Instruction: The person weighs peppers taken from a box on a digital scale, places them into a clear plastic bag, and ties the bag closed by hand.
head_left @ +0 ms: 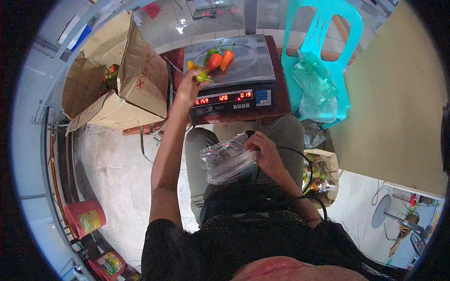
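Note:
A digital scale (257, 75) with a metal plate stands on a small dark red table, its red digits lit. On the plate lie red-orange peppers (214, 62) and a green pepper (209, 56). My left hand (188, 86) is at the plate's front left corner, its fingers closed on a yellow-green pepper (201, 76); an orange-yellow pepper (191, 65) shows just beyond the fingers. Over my lap, my right hand (263, 150) pinches the edge of a clear plastic bag (227, 161).
At the left, an open cardboard box (140, 79) holds some peppers. A turquoise chair (340, 70) with plastic bags (316, 84) stands right of the scale. Below it is a carton (332, 168) of bagged peppers. Red buckets (84, 218) stand at lower left.

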`<action>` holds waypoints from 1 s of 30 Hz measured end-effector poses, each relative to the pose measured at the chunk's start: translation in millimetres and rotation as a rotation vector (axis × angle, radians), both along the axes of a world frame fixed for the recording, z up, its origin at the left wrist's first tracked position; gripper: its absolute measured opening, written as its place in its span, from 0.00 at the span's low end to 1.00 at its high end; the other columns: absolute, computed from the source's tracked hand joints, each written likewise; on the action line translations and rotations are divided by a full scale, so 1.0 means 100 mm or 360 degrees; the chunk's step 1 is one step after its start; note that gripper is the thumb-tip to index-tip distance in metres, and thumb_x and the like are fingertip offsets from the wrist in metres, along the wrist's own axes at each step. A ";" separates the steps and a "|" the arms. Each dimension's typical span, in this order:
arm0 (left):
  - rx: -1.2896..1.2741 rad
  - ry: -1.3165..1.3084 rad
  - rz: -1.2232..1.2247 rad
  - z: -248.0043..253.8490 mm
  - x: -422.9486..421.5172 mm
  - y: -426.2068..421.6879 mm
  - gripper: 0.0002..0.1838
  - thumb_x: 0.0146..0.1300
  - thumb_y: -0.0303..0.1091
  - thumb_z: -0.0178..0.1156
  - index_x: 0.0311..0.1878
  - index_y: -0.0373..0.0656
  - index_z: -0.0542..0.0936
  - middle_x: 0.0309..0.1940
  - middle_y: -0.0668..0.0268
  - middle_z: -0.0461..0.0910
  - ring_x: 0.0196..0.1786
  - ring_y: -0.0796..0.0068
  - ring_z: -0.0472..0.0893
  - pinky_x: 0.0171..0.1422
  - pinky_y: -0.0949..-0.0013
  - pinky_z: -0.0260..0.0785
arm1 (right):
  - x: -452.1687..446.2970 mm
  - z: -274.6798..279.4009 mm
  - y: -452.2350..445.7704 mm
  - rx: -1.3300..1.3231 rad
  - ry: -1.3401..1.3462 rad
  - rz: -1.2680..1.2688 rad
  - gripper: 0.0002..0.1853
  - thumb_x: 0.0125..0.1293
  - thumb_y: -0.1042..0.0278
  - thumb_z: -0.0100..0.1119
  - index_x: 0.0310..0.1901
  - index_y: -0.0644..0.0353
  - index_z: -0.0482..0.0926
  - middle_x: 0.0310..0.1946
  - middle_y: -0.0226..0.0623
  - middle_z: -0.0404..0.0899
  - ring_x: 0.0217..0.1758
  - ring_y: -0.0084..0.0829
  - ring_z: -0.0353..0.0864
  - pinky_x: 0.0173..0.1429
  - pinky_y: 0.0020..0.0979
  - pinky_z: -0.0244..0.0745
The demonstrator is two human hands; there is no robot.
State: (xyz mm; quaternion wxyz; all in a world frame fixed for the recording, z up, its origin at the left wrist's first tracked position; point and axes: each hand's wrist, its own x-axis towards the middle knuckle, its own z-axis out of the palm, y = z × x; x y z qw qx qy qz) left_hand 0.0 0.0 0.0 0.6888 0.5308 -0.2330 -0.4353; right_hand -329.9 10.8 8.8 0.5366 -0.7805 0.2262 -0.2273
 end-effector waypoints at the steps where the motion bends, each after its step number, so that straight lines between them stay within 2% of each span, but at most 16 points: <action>1: 0.0083 -0.0015 0.0045 0.04 0.02 0.04 0.18 0.64 0.46 0.59 0.49 0.43 0.73 0.37 0.65 0.77 0.38 0.70 0.78 0.46 0.65 0.71 | 0.02 -0.03 0.03 -0.0044 -0.0022 -0.0006 0.17 0.39 0.92 0.50 0.33 0.64 0.72 0.31 0.39 0.68 0.34 0.35 0.76 0.41 0.32 0.72; 2: 0.0163 -0.0030 0.0088 0.07 0.03 0.08 0.19 0.63 0.46 0.59 0.50 0.43 0.73 0.33 0.67 0.76 0.34 0.72 0.78 0.43 0.67 0.71 | 0.03 -0.04 0.04 -0.0091 -0.0043 -0.0014 0.17 0.39 0.92 0.50 0.33 0.64 0.72 0.31 0.38 0.69 0.34 0.36 0.76 0.40 0.32 0.72; 8: 0.0348 -0.0420 0.0264 -0.17 0.15 -0.07 0.16 0.63 0.46 0.60 0.46 0.45 0.73 0.31 0.69 0.75 0.30 0.78 0.76 0.36 0.71 0.70 | 0.08 -0.03 -0.02 -0.0085 0.0019 0.0001 0.15 0.41 0.91 0.52 0.33 0.64 0.72 0.30 0.38 0.69 0.33 0.35 0.75 0.39 0.31 0.71; 11: 0.0422 -0.0555 0.0214 -0.19 0.12 -0.07 0.18 0.63 0.47 0.61 0.47 0.45 0.73 0.29 0.70 0.75 0.29 0.80 0.76 0.34 0.73 0.70 | 0.06 -0.05 -0.03 -0.0146 0.0034 -0.0006 0.14 0.43 0.89 0.54 0.33 0.64 0.73 0.29 0.37 0.69 0.32 0.34 0.75 0.38 0.30 0.71; 14: 0.0232 -0.0652 -0.0034 -0.03 0.11 0.05 0.19 0.65 0.50 0.61 0.44 0.44 0.73 0.31 0.68 0.77 0.28 0.79 0.77 0.35 0.76 0.69 | 0.05 0.00 -0.05 -0.0183 0.0081 -0.0013 0.13 0.43 0.87 0.56 0.33 0.64 0.73 0.29 0.37 0.70 0.31 0.34 0.75 0.37 0.29 0.70; 17: 0.0111 -0.0650 0.0046 0.71 -0.17 0.30 0.19 0.66 0.52 0.59 0.43 0.44 0.73 0.30 0.69 0.77 0.28 0.81 0.76 0.34 0.77 0.68 | 0.09 -0.05 -0.02 -0.0017 0.0022 -0.0046 0.11 0.44 0.87 0.57 0.32 0.64 0.74 0.28 0.36 0.70 0.31 0.33 0.75 0.37 0.28 0.70; 18: 0.0089 -0.0728 0.0102 1.03 -0.24 0.41 0.20 0.65 0.53 0.59 0.41 0.44 0.74 0.29 0.69 0.77 0.28 0.81 0.77 0.33 0.77 0.68 | 0.10 -0.07 -0.03 -0.0074 0.0080 -0.0013 0.13 0.44 0.88 0.56 0.33 0.64 0.74 0.30 0.38 0.71 0.33 0.36 0.76 0.39 0.31 0.71; 20: 0.0013 -0.0953 0.0275 1.48 -0.11 0.61 0.21 0.66 0.54 0.59 0.41 0.43 0.74 0.29 0.69 0.78 0.28 0.80 0.78 0.32 0.76 0.69 | 0.13 -0.09 -0.03 -0.0184 0.0190 0.0040 0.15 0.44 0.90 0.54 0.35 0.63 0.75 0.33 0.40 0.73 0.38 0.44 0.79 0.42 0.36 0.74; 21: -0.0102 -0.1072 0.0301 1.62 0.10 0.71 0.21 0.66 0.54 0.58 0.42 0.43 0.76 0.31 0.68 0.79 0.29 0.78 0.79 0.33 0.75 0.70 | 0.17 -0.08 -0.01 -0.0217 0.0185 0.0062 0.15 0.44 0.89 0.55 0.35 0.64 0.75 0.33 0.41 0.73 0.38 0.44 0.78 0.42 0.35 0.74; 23: -0.0031 -0.1278 0.0589 2.00 0.33 0.94 0.23 0.64 0.55 0.60 0.45 0.41 0.77 0.31 0.67 0.80 0.30 0.78 0.80 0.34 0.75 0.71 | 0.22 -0.05 0.01 -0.0297 0.0189 0.0080 0.13 0.45 0.88 0.56 0.35 0.64 0.75 0.33 0.42 0.73 0.38 0.45 0.78 0.42 0.35 0.74; 24: -0.0047 -0.1331 0.0682 2.10 0.52 1.00 0.24 0.63 0.54 0.62 0.46 0.41 0.76 0.30 0.68 0.79 0.29 0.79 0.80 0.33 0.76 0.72 | 0.25 -0.05 0.02 -0.0227 0.0184 0.0081 0.13 0.45 0.87 0.57 0.35 0.64 0.75 0.33 0.42 0.73 0.39 0.45 0.78 0.42 0.35 0.74; 25: -0.0007 -0.1379 0.0812 2.16 0.66 1.06 0.26 0.66 0.56 0.57 0.47 0.39 0.78 0.37 0.64 0.81 0.32 0.77 0.80 0.37 0.74 0.72 | 0.28 -0.07 0.04 -0.0156 0.0178 0.0075 0.12 0.46 0.87 0.57 0.35 0.64 0.75 0.33 0.43 0.73 0.39 0.46 0.78 0.42 0.36 0.74; 26: -0.0012 -0.1445 0.0899 2.18 0.92 1.13 0.26 0.66 0.56 0.57 0.48 0.40 0.78 0.38 0.65 0.81 0.33 0.76 0.81 0.38 0.73 0.73 | 0.30 -0.09 0.05 -0.0084 0.0176 0.0063 0.12 0.46 0.86 0.58 0.34 0.65 0.75 0.33 0.43 0.73 0.39 0.46 0.78 0.42 0.36 0.74; 27: -0.0022 -0.1508 0.0983 2.17 1.11 1.18 0.26 0.66 0.56 0.57 0.50 0.41 0.78 0.38 0.65 0.81 0.34 0.76 0.81 0.38 0.71 0.73 | 0.32 -0.13 0.06 -0.0134 0.0160 0.0059 0.12 0.45 0.86 0.58 0.34 0.65 0.76 0.32 0.41 0.72 0.37 0.42 0.77 0.41 0.33 0.73; 29: -0.0098 -0.1346 0.0916 2.09 1.19 1.22 0.26 0.65 0.57 0.57 0.52 0.43 0.77 0.39 0.65 0.81 0.36 0.76 0.81 0.39 0.71 0.73 | 0.33 -0.19 0.08 -0.0223 0.0133 0.0049 0.11 0.44 0.87 0.58 0.33 0.65 0.76 0.29 0.36 0.71 0.33 0.32 0.76 0.38 0.28 0.71; 30: -0.0138 -0.1268 0.0885 2.08 1.15 1.20 0.27 0.65 0.58 0.57 0.53 0.43 0.77 0.39 0.65 0.81 0.37 0.77 0.81 0.40 0.71 0.73 | 0.33 -0.18 0.08 -0.0259 0.0134 0.0065 0.11 0.44 0.86 0.58 0.33 0.65 0.76 0.29 0.36 0.71 0.33 0.33 0.76 0.37 0.28 0.71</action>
